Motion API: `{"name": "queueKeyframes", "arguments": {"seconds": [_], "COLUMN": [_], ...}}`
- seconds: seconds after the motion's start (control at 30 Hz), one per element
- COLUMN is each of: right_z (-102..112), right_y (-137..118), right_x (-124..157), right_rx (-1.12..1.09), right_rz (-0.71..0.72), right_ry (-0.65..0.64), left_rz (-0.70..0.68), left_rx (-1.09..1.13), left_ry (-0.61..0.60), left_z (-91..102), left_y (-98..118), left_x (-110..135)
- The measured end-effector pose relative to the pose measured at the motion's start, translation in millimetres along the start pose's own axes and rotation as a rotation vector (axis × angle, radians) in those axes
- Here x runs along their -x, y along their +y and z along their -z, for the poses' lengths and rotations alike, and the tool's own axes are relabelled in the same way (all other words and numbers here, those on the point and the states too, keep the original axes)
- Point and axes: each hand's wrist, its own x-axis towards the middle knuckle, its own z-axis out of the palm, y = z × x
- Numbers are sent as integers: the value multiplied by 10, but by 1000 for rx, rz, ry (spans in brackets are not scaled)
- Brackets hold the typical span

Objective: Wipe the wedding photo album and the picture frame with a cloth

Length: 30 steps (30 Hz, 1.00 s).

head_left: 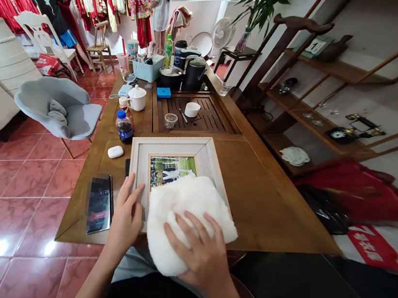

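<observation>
A picture frame (215, 160) with a light wooden edge and a wide pale mat lies flat on the wooden table, around an outdoor photo of people (172, 167). My left hand (128, 213) rests against the frame's left side, fingers stretched out. A fluffy white cloth (185, 193) covers the frame's near right part and the lower photo, hanging over the near edge. Spread across the top of this cloth, my right hand (199, 246) presses on it with fingers apart; its thumb is hidden.
A phone (101, 204), a white earbud case (115, 151) and a dark drink bottle with a blue cap (124, 127) stand or lie left of the frame. Beyond it is a tea tray (212, 116) with a white cup (192, 109). Shelves (300, 101) rise at right.
</observation>
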Motion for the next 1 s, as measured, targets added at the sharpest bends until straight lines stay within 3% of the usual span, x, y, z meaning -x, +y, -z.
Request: {"name": "queueKeyframes", "arguments": {"seconds": [0.17,0.47,0.57,0.7,0.9,1.0], "right_z": [-73,181,224,111,-131,-176], "right_y": [-100,444,493,326,-71,-132], "right_x": [-74,400,428,283,1,-24], "right_rx": [-25,77,101,59,42,70], "right_rz": [0,-112,-146,-105,-24,2], "right_ry": [-28,-21,5,22,-53,-64], "left_rz": [2,-23,-16,4,7,10], "left_rx": [-2,-8,1,3,23,38], "left_ry": [-34,-24,-24,-15,-23,-30], "left_z": [26,12,7,-7,-3,-4], "left_y": [-16,-19,-13,-15,-45,-57], "left_x": [3,8,6,6,12,23]}}
